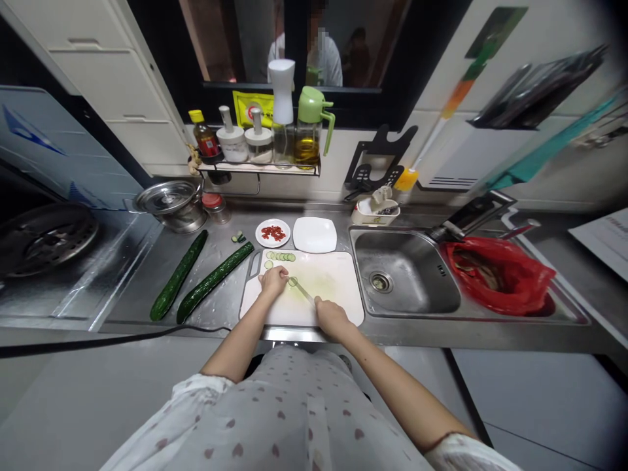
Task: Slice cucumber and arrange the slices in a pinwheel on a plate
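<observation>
Right hand (331, 316) grips a slim knife (303, 291); left hand (273, 281) pins a round cucumber piece (292, 281).

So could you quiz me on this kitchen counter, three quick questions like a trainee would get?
1. True or false: the right hand holds a knife over the cutting board.
2. How many whole cucumbers lie on the counter left of the board?
A. one B. two C. four
3. Fill in: the small round plate behind the board holds chopped red ____.

Key
1. True; the left hand steadies the cucumber piece beside the blade.
2. B.
3. Chilli, as far as the view shows; the square plate next to it holds nothing.
</observation>
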